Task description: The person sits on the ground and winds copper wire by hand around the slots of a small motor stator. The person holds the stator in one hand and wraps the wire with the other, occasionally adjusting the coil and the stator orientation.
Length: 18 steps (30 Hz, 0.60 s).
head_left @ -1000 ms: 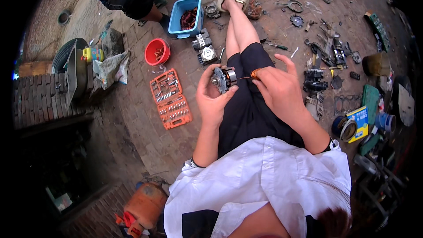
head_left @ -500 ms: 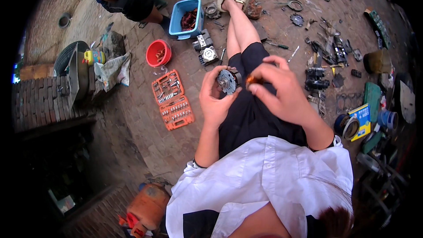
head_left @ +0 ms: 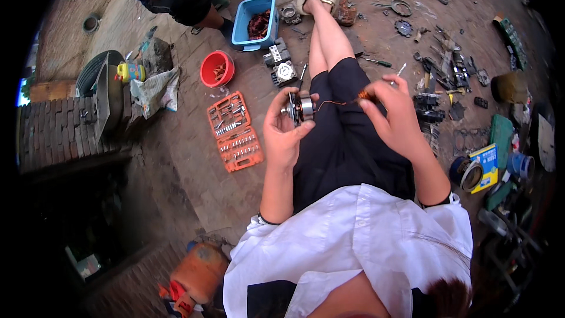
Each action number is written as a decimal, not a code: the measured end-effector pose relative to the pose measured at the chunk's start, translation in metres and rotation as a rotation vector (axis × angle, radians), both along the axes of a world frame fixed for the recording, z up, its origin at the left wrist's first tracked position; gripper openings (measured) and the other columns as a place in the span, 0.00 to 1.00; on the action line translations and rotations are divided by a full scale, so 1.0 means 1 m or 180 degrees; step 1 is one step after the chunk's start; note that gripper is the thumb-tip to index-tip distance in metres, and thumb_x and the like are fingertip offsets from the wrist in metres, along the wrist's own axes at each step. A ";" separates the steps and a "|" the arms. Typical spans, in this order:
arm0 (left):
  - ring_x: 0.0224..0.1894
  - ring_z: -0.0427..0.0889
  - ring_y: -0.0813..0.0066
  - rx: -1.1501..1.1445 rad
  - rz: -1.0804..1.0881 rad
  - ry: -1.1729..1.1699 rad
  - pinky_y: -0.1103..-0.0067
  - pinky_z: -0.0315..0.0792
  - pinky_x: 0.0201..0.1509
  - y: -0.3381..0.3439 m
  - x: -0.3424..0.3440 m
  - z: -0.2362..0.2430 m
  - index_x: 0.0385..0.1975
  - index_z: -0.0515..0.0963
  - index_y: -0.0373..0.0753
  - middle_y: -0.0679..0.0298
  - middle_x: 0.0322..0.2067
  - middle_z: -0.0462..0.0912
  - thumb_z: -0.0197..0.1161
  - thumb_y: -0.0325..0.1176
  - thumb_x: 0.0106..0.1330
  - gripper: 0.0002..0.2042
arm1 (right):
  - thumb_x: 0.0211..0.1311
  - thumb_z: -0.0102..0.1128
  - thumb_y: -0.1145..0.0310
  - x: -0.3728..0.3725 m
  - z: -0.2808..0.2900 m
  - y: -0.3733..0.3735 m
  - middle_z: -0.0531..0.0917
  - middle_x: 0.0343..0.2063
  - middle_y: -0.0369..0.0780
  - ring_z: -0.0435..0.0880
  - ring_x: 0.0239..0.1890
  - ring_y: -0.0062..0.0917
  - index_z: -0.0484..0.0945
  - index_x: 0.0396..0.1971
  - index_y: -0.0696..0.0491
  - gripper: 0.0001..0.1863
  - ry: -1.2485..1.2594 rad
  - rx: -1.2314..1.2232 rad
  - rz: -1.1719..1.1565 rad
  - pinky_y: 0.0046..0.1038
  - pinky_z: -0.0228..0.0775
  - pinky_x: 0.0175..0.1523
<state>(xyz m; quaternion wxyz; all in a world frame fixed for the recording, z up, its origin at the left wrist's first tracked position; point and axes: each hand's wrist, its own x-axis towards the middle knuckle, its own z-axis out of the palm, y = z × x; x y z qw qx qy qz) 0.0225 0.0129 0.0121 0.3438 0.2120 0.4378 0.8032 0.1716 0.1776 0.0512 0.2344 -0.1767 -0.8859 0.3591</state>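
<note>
My left hand is closed around a round metal motor part, which is tilted so that its silvery side shows. Pinched in the fingers of my right hand is a small bundle of copper wire. A thin copper strand stretches from that bundle to the motor part, above my black shorts. The inside of the motor part is mostly hidden by my left fingers.
On the brick ground an orange socket set lies open. Beyond it stand a red bucket and a blue tub with copper-coloured scraps. Metal parts litter the right side. Another person crouches at far left.
The motor part has turned in my left hand, from its flat face to its side. My right hand has moved right with the copper, and a strand now spans the gap.
</note>
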 end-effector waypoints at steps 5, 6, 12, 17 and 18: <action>0.51 0.77 0.66 -0.0342 0.0388 0.0057 0.75 0.71 0.55 0.005 -0.001 -0.008 0.55 0.66 0.30 0.54 0.46 0.77 0.69 0.18 0.49 0.30 | 0.55 0.60 0.72 0.016 0.014 -0.020 0.79 0.26 0.37 0.79 0.33 0.29 0.75 0.29 0.55 0.05 -0.0185 -0.0678 0.1040 0.34 0.58 0.58; 0.50 0.77 0.67 -0.0387 0.0420 0.0187 0.76 0.71 0.54 0.006 0.001 -0.009 0.55 0.66 0.30 0.53 0.46 0.77 0.69 0.18 0.49 0.30 | 0.55 0.60 0.71 0.015 0.017 -0.024 0.80 0.26 0.37 0.79 0.32 0.29 0.75 0.29 0.55 0.05 -0.0209 -0.0860 0.1221 0.33 0.58 0.57; 0.51 0.76 0.72 -0.0569 0.0432 0.0834 0.78 0.72 0.54 0.012 0.010 -0.006 0.54 0.67 0.30 0.59 0.47 0.74 0.67 0.14 0.48 0.30 | 0.56 0.60 0.70 0.002 0.031 -0.031 0.79 0.20 0.36 0.78 0.31 0.27 0.76 0.29 0.56 0.06 -0.0193 -0.1671 0.1821 0.30 0.61 0.55; 0.52 0.76 0.71 -0.0547 0.0244 0.1136 0.77 0.72 0.55 0.009 0.007 -0.008 0.52 0.69 0.30 0.62 0.47 0.72 0.68 0.14 0.46 0.29 | 0.60 0.56 0.72 -0.009 0.054 -0.006 0.80 0.26 0.38 0.79 0.30 0.20 0.75 0.31 0.60 0.06 0.0158 -0.2531 0.1354 0.24 0.71 0.40; 0.53 0.76 0.68 -0.0696 0.0153 0.1261 0.75 0.72 0.56 0.008 0.008 -0.002 0.51 0.70 0.30 0.61 0.46 0.72 0.69 0.14 0.45 0.29 | 0.62 0.55 0.72 -0.014 0.049 0.000 0.79 0.29 0.39 0.79 0.30 0.19 0.75 0.33 0.61 0.07 0.0432 -0.2710 0.1328 0.19 0.72 0.33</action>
